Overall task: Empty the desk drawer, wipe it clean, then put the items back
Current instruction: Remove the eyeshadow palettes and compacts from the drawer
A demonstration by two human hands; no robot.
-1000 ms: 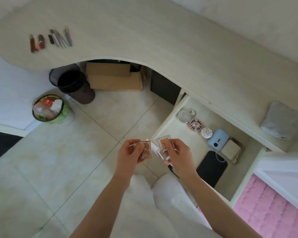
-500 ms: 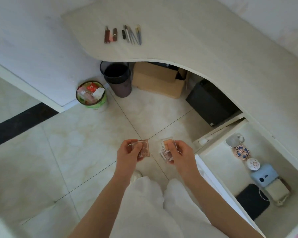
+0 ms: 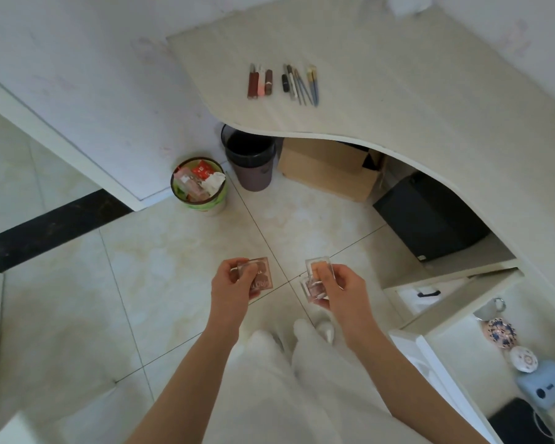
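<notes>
Cream tiles (image 3: 161,283) (glossy) beneath curved wooden desk (image 3: 430,100).

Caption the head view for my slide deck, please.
Left hand and right hand each hold small clear makeup cases over the floor, between open drawer and desk.

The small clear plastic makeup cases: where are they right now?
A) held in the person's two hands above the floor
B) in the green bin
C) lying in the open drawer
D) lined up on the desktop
A: the left hand grips one small clear plastic makeup case and the right hand grips two more, over the tiled floor.
</notes>
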